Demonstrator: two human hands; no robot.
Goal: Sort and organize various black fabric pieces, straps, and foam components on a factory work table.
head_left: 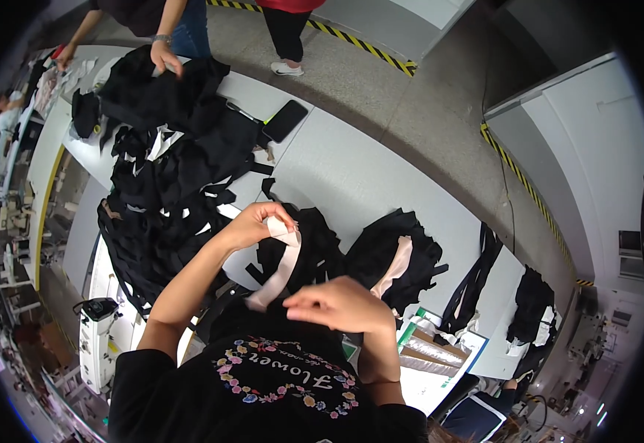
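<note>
My left hand (pixel 252 226) pinches the upper end of a pale beige fabric strip (pixel 286 264), which hangs in a curve toward my chest. Just right of the strip's lower end is my right hand (pixel 344 304), slightly blurred, fingers stretched out and nothing visible in them. Behind the strip lies a bunch of black fabric pieces (pixel 320 235). Farther right, a second beige strip (pixel 396 264) rests on another black fabric bundle (pixel 419 247).
A large heap of black cloth (pixel 167 173) covers the table's left side. Another person's hand (pixel 165 57) touches its far end. A phone (pixel 286 120) lies beyond. At the right are a cardboard piece (pixel 433 348), black strips (pixel 475 277) and more black cloth (pixel 529 306).
</note>
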